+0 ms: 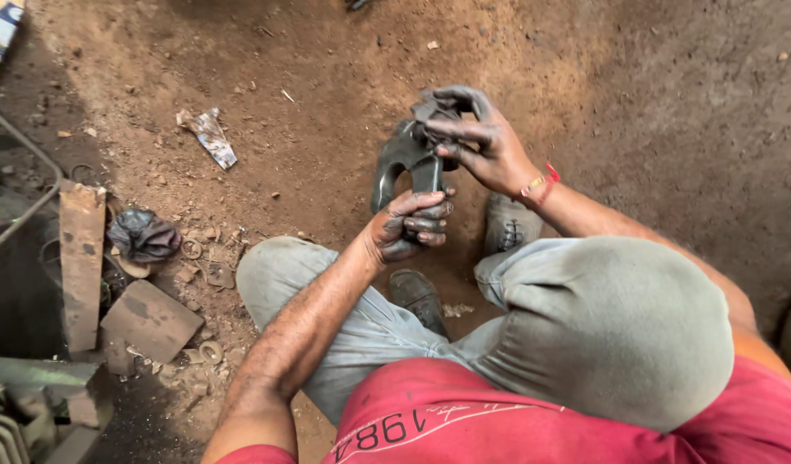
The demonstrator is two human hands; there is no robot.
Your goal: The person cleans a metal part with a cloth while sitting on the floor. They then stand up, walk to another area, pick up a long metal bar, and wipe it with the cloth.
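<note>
Roughly, from left to right:
Far left edge: a grey machine housing [17, 404] and a thin bent rod [26, 155] are cut off by the frame; what they belong to cannot be made out.
Left clutter: a rusty flat bar [82, 258], a dark crumpled rag [142, 235], a flat metal plate [150, 322] and small washers [208, 351] crowd the dirt beside the person's knee, leaving little free ground there.
Upper left: a scrap of wrapper [209, 136] lies alone on open dirt floor [327, 77], with wide room around it.
Left hand [408, 228]: fingers closed around the lower stem of a forked metal part [404, 163], held upright above the shoes.
Right hand [473, 133]: pressing a dark cloth [434, 107] onto the top of the part; the part's upper end is hidden under it.
Between the legs: two dusty shoes [509, 223], one half hidden by a trouser leg.
Right side: bare dark ground, open to the frame edge.
</note>
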